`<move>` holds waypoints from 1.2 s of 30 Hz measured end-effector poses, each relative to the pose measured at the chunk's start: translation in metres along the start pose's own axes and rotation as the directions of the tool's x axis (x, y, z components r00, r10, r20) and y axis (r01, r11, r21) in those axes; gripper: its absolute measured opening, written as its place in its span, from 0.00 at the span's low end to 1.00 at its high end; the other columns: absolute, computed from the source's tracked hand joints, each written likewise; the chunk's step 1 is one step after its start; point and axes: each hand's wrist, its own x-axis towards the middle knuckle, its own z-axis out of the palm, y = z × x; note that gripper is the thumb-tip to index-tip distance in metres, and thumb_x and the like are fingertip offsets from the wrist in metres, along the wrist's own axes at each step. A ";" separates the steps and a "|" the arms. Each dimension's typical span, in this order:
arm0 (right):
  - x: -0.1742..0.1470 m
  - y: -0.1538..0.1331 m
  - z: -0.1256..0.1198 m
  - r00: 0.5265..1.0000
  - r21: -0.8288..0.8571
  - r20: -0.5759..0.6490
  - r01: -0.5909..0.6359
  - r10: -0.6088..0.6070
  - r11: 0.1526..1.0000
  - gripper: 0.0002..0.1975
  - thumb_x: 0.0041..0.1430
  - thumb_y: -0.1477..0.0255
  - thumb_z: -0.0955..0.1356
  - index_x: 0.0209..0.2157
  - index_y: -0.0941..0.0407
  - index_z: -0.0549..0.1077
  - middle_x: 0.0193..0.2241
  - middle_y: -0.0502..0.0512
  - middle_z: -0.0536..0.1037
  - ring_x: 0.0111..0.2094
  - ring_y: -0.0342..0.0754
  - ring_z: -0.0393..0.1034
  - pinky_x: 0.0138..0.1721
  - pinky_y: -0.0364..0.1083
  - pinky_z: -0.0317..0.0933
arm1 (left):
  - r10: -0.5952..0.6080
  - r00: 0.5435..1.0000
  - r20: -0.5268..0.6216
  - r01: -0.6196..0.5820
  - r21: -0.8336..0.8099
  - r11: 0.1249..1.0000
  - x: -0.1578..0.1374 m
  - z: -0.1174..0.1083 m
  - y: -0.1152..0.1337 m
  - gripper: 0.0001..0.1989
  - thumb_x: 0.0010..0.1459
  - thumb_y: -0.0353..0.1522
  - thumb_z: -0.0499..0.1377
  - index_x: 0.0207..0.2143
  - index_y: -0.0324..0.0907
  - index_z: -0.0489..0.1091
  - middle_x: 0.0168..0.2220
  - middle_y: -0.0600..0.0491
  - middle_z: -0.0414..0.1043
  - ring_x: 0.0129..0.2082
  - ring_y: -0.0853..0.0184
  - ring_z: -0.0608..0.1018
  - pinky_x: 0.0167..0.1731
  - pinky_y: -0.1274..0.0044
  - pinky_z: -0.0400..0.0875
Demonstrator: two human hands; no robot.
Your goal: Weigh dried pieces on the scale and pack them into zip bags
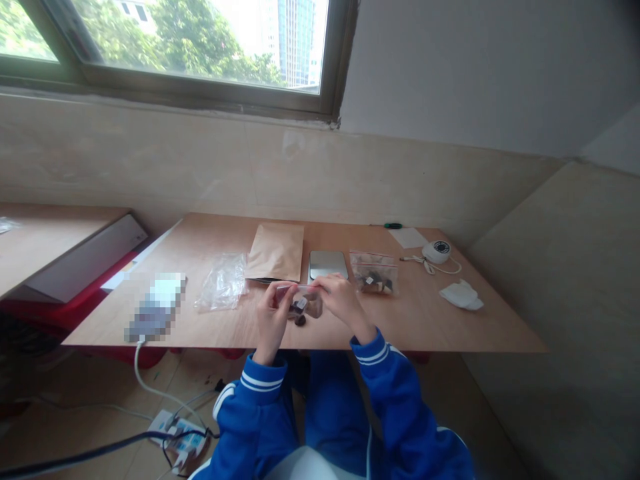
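Observation:
Between my hands, above the front part of the table, is a small clear zip bag (313,305) with a white label and dark pieces inside. My left hand (273,315) pinches its left top corner. At the right end of the same top edge, the fingers of my right hand (340,300) are closed on the bag. A dark brown round piece (300,321) shows just under the bag; whether it touches the bag I cannot tell. Behind my hands lies a flat silver scale (327,263), partly covered by my right hand.
On the wooden table (415,327) lie a brown paper pouch (277,250), crumpled clear plastic (221,283), a filled zip bag (374,275), a white corded device (436,251), a white tissue (461,295), a paper sheet (409,238) and a green-handled tool (393,226). A blurred-out phone (157,307) is at left, cabled.

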 end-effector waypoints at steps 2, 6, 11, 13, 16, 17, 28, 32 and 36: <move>0.000 0.003 0.001 1.000 -0.033 -0.030 -0.002 0.001 0.999 0.13 0.58 0.83 0.66 0.26 0.52 0.75 0.24 0.48 0.79 0.30 0.47 0.69 0.41 0.46 0.60 | -0.006 0.999 0.037 0.006 -0.004 1.000 0.001 -0.001 0.000 0.11 0.55 0.40 0.61 0.34 0.42 0.71 0.30 0.54 0.75 0.30 0.68 0.77 0.30 0.79 0.72; 0.000 -0.002 0.000 0.999 -0.051 -0.048 0.023 -0.025 0.998 0.12 0.58 0.81 0.66 0.27 0.50 0.76 0.25 0.48 0.79 0.29 0.47 0.69 0.42 0.47 0.59 | -0.032 0.996 0.089 0.036 -0.050 0.998 0.002 -0.002 -0.001 0.13 0.53 0.41 0.62 0.36 0.41 0.73 0.35 0.50 0.77 0.34 0.65 0.79 0.31 0.77 0.74; 0.002 -0.012 -0.001 0.999 -0.019 -0.011 0.051 -0.051 0.999 0.04 0.60 0.67 0.69 0.36 0.51 0.76 0.31 0.52 0.80 0.38 0.49 0.70 0.44 0.48 0.57 | -0.098 0.994 0.046 0.102 -0.089 0.991 0.002 -0.002 -0.004 0.13 0.53 0.41 0.62 0.34 0.40 0.73 0.32 0.51 0.77 0.30 0.65 0.79 0.24 0.78 0.74; 0.004 -0.012 0.003 0.999 -0.025 -0.016 0.037 -0.037 0.999 0.05 0.61 0.69 0.68 0.34 0.51 0.77 0.30 0.52 0.79 0.36 0.49 0.70 0.43 0.48 0.57 | -0.086 0.995 0.046 0.090 -0.089 0.992 0.003 -0.002 -0.005 0.13 0.53 0.41 0.62 0.35 0.40 0.73 0.32 0.50 0.77 0.32 0.64 0.80 0.26 0.76 0.75; 0.005 -0.008 0.009 0.998 -0.054 -0.050 0.021 -0.024 0.998 0.11 0.63 0.76 0.65 0.28 0.52 0.76 0.25 0.51 0.78 0.31 0.47 0.70 0.42 0.47 0.57 | -0.058 0.997 0.042 0.061 -0.057 0.997 0.004 -0.001 -0.006 0.13 0.53 0.41 0.62 0.35 0.41 0.73 0.33 0.50 0.77 0.33 0.64 0.79 0.29 0.76 0.75; 0.005 -0.006 0.010 0.998 -0.050 -0.053 0.020 -0.022 0.999 0.11 0.63 0.76 0.65 0.29 0.52 0.76 0.25 0.50 0.78 0.31 0.46 0.70 0.42 0.47 0.56 | -0.047 0.998 0.035 0.048 -0.042 0.998 0.004 -0.001 -0.006 0.13 0.53 0.41 0.62 0.35 0.41 0.74 0.34 0.50 0.77 0.34 0.64 0.79 0.30 0.76 0.75; -0.002 0.011 0.003 0.999 -0.015 -0.022 -0.029 0.029 0.999 0.11 0.58 0.80 0.68 0.30 0.50 0.79 0.28 0.49 0.82 0.30 0.47 0.73 0.42 0.48 0.60 | -0.036 0.999 -0.024 0.036 -0.035 0.999 0.011 -0.009 -0.008 0.12 0.53 0.40 0.63 0.32 0.39 0.75 0.32 0.51 0.76 0.32 0.67 0.77 0.32 0.78 0.71; -0.006 0.015 0.002 0.999 0.089 -0.016 -0.029 0.030 0.996 0.09 0.61 0.75 0.67 0.37 0.49 0.79 0.35 0.51 0.82 0.36 0.47 0.75 0.42 0.47 0.62 | -0.075 0.996 -0.050 0.070 -0.088 0.994 0.014 -0.012 -0.011 0.13 0.52 0.41 0.62 0.32 0.40 0.75 0.31 0.52 0.75 0.32 0.67 0.77 0.34 0.77 0.71; -0.011 0.026 0.001 0.997 0.153 0.043 -0.063 0.057 0.986 0.14 0.61 0.80 0.65 0.33 0.51 0.80 0.34 0.51 0.83 0.34 0.47 0.75 0.42 0.46 0.64 | -0.095 0.994 -0.063 0.091 -0.069 0.993 0.017 -0.017 -0.013 0.16 0.54 0.44 0.59 0.28 0.39 0.75 0.29 0.51 0.76 0.34 0.65 0.77 0.38 0.75 0.71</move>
